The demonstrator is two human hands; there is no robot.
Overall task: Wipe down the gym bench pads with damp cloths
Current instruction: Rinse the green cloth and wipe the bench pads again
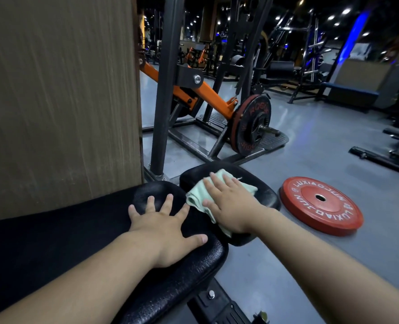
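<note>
Squarely on the small seat pad (265,195) the folded green cloth (197,197) is pressed under the flat, unclenched right hand (231,206). The long back pad (88,230), lying just left, is braced by the spread left hand (163,228), which holds nothing.

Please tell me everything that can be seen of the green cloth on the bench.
The cloth is pale mint green, of soft-looking fabric, folded into loose layers with bunched edges. It lies on the smaller black pad at the bench's end. The right hand presses flat on it with straight fingers, covering its middle; a corner shows past the fingertips. Whether it is damp cannot be told.
</note>
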